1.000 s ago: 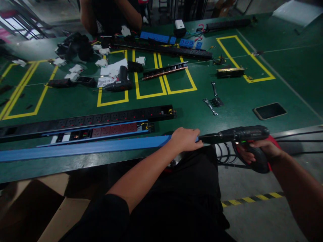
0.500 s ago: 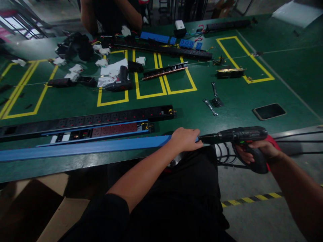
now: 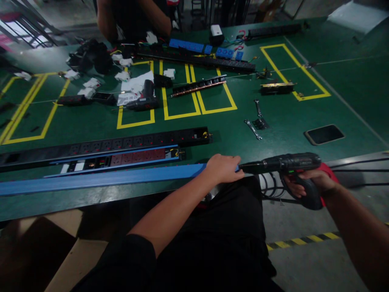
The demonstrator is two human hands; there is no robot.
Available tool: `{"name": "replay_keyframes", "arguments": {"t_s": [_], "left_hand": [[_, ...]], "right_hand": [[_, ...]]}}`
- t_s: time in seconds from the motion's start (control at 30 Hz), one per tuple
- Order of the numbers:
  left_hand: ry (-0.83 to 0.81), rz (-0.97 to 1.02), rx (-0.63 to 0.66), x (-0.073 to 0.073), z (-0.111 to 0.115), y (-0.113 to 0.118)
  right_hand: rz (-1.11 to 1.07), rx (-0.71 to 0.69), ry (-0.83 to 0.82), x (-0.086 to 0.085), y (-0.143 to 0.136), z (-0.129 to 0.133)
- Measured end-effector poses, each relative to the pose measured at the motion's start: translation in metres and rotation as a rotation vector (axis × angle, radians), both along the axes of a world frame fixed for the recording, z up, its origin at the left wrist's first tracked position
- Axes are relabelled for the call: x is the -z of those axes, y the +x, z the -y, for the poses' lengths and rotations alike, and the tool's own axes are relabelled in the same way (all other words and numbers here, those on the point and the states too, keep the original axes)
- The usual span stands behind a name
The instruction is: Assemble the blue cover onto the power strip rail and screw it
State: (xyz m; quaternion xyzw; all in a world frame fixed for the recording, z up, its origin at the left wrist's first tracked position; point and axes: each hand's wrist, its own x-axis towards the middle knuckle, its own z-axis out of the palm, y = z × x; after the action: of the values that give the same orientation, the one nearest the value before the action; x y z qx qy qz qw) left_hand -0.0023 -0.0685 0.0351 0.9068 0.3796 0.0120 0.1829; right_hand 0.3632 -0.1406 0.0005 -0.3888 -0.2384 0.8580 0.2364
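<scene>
My left hand (image 3: 224, 168) is wrapped over the right end of a long blue power strip housing (image 3: 136, 174), which lies along the near edge of the table. In my right hand (image 3: 316, 182) is a black and red cordless screwdriver (image 3: 291, 162), gripped by its handle and held level beyond the table edge. Its bit points left and meets the end of the blue housing, right beside my left fingers. The exact contact at the tip is too dark to make out. Behind the blue housing lie an opened blue strip with brown sockets (image 3: 138, 157) and a long black power strip (image 3: 124, 141).
Two wrenches (image 3: 253, 129) and a phone (image 3: 324, 134) lie on the green table (image 3: 282, 121). Farther back are another power drill (image 3: 146, 97), white connectors, and several strip parts. A person (image 3: 133, 20) is across the table. Black cables (image 3: 273, 188) hang below the screwdriver; a cardboard box (image 3: 75, 259) stands lower left.
</scene>
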Motion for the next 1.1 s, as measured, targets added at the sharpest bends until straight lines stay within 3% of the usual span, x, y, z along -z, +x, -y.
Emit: {"name": "replay_keyframes", "arguments": {"t_s": [1.1], "left_hand": [[-0.001, -0.018, 0.009, -0.0037, 0.0001, -0.0005]], "right_hand": [[-0.002, -0.003, -0.023, -0.0045, -0.0043, -0.0006]]}}
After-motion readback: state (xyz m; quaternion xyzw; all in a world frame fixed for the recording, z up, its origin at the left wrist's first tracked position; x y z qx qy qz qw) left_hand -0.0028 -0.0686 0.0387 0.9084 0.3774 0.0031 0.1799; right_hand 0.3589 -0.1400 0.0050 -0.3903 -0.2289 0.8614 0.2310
